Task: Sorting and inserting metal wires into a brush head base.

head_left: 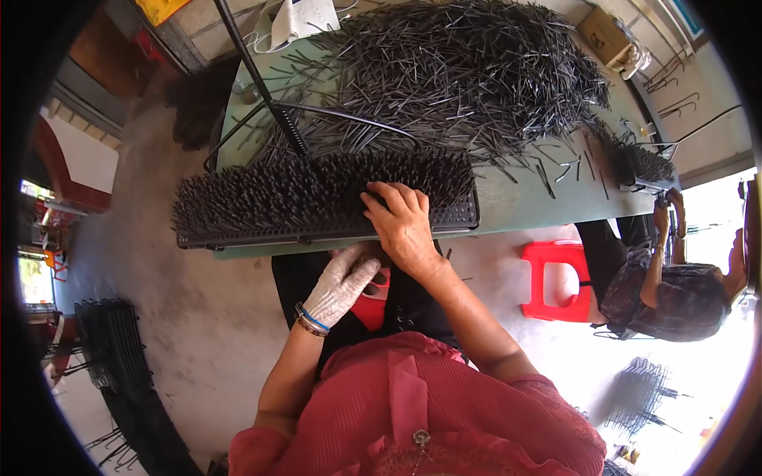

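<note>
A long black perforated rack [456,216] lies along the table's near edge, packed with short black rods [270,194] standing upright. My bare right hand [407,234] rests over its right part, fingers curled down among the rods. Whatever lies between those fingertips is hidden. Just below the rack's near edge is my left hand [333,292], in a whitish knit glove. Its thumb and fingers bend toward each other around a dark spot, and what they hold, if anything, cannot be made out.
A big heap of loose black rods [476,71] covers the green table [508,202]. A black metal frame [274,95] rises behind the rack. At right are a red stool [548,278] and a person [667,293] working at another rack [641,168]. A cardboard box [605,36] stands far right.
</note>
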A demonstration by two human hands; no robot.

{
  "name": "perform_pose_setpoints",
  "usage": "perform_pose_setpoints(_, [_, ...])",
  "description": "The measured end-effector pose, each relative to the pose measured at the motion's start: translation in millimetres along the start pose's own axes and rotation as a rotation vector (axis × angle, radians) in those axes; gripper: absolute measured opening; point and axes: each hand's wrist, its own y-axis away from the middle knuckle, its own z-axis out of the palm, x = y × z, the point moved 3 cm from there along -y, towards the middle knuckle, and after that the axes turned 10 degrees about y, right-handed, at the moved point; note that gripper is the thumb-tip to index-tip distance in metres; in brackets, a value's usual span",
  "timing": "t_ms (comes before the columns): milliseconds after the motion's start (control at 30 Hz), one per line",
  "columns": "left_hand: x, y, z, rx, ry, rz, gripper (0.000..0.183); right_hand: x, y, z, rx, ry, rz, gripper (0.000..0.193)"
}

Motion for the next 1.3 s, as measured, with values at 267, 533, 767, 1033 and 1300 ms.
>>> perform_pose_setpoints(267, [89,-18,23,-0.118,-0.034,0.052,0.037,74,20,-54,0.434,-0.015,0.313,0.032])
perform_pose_setpoints(533, [181,-204,45,-0.07,-0.872,0.433,0.044,214,102,-18,0.394,0.182,0.658,0.019])
perform_pose_setpoints(767, [132,-363,67,-0.059,-1.744,0.082,0.076,206,104,-5,0.329,0.123,0.752,0.018])
perform_pose_setpoints(1033, [96,-436,46,0.019,-1.914,0.22,0.079,210,101,-7,0.313,0.106,0.789,0.016])
perform_pose_setpoints(1300, [89,-381,49,-0.271,-1.869,-0.121,0.096,214,101,-7,0.338,0.107,0.76,0.016])
